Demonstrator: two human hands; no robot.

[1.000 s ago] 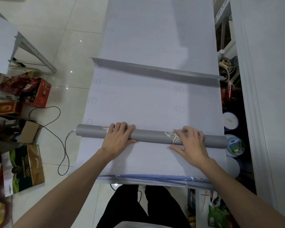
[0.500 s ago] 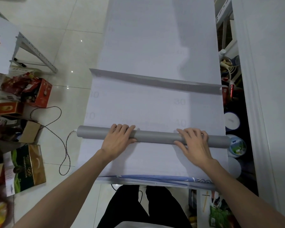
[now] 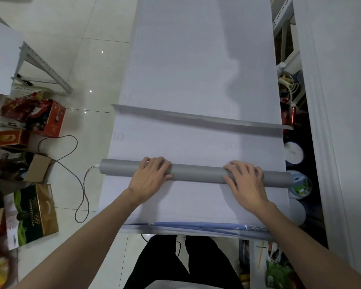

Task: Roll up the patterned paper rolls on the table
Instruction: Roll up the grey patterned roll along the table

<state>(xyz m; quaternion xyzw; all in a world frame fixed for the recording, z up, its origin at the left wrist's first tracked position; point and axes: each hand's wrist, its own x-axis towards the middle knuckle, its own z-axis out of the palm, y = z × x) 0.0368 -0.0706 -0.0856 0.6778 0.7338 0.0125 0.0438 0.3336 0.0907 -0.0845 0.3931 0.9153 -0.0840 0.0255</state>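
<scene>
1. Lying crosswise on the long white table (image 3: 196,49), the grey paper roll (image 3: 198,173) sits toward the person's end. It rests on its own unrolled white sheet (image 3: 196,144), whose far edge curls up beyond it.
2. The left hand (image 3: 149,177) grasps the roll left of its middle, fingers curved over the top and thumb along the near side.
3. The right hand (image 3: 246,182) grasps it near the right end in the same way.
4. A blue patterned sheet (image 3: 196,225) shows at the table's near edge.
5. Left of the table, cardboard boxes (image 3: 35,213) and a looped cable (image 3: 79,184) lie on the floor; white tubs (image 3: 293,152) stand to its right.
</scene>
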